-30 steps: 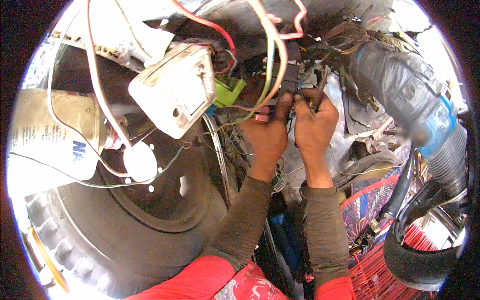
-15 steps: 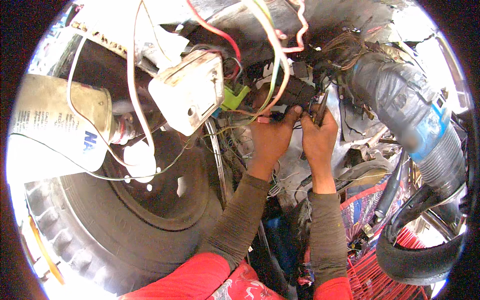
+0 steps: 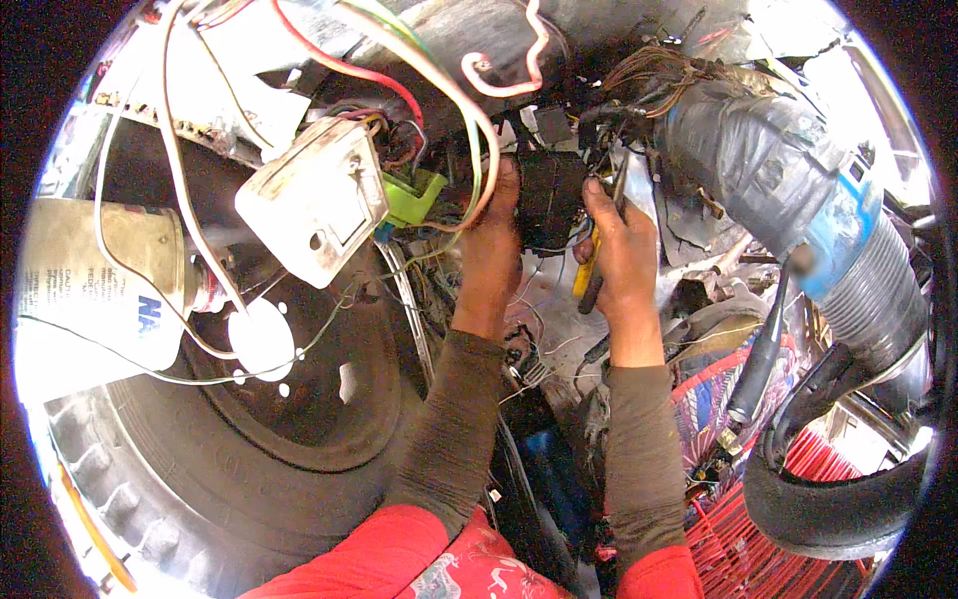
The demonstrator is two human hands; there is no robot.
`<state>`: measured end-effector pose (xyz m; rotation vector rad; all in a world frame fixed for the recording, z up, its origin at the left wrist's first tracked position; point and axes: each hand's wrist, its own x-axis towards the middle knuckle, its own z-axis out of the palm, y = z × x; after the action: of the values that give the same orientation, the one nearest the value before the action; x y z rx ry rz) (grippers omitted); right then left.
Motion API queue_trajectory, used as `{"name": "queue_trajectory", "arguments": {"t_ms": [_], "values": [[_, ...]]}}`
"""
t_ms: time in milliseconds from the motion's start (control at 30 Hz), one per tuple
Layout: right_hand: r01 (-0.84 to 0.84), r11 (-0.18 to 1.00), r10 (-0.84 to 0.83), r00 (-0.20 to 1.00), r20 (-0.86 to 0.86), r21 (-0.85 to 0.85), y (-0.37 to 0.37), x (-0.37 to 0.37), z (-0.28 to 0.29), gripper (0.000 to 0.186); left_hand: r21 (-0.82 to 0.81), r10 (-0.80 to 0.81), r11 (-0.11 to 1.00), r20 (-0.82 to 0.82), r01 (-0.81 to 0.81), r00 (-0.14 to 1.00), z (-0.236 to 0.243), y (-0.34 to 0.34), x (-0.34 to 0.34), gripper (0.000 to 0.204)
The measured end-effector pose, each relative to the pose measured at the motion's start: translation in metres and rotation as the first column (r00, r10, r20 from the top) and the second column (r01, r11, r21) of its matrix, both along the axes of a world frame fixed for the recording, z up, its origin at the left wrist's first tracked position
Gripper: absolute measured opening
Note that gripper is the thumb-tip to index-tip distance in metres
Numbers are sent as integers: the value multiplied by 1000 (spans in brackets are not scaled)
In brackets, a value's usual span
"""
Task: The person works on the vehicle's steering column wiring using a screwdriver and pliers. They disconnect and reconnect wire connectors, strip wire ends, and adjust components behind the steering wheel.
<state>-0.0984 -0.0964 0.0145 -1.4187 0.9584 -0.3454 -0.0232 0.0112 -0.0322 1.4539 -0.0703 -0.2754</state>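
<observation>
A black box-like block [image 3: 551,200] with wires around it sits between my two hands. My left hand [image 3: 489,262] is closed on the block's left side, its thumb up along the edge. In my right hand [image 3: 627,262] is a pair of pliers [image 3: 589,270] with yellow and black handles, its dark pointed end upward. The right thumb lies by the block's right edge; I cannot tell whether it touches. Left of the block is a bright green connector [image 3: 412,198], next to a dirty white housing [image 3: 314,200].
Loose wires [image 3: 479,130] hang across the top. A large tyre [image 3: 239,479] and a whitish canister [image 3: 110,290] are on the left. On the right are a taped, ribbed duct [image 3: 798,190], a black padded ring [image 3: 838,514] and red cords [image 3: 773,539].
The block now shows its broad face between my hands. My hands are farther apart, and the pliers' yellow handle has come into sight. The whole view has shifted slightly.
</observation>
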Motion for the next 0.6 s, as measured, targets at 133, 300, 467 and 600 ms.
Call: {"name": "queue_trajectory", "arguments": {"t_ms": [133,300,467,600], "values": [[-47,979,38,998,52,196,-9,6,5,45,-344,-90,939,-296,-19,951,2,-2,8,48],[-130,986,119,987,107,105,-11,10,7,37,-356,-165,932,-270,61,949,-2,6,11,46],[-97,991,86,989,124,93,-8,8,5,35,-144,-119,987,-312,77,943,-2,4,12,50],[-105,994,105,994,7,-2,-11,8,-1,35,-122,-126,988,-236,99,964,10,-1,10,50]]}}
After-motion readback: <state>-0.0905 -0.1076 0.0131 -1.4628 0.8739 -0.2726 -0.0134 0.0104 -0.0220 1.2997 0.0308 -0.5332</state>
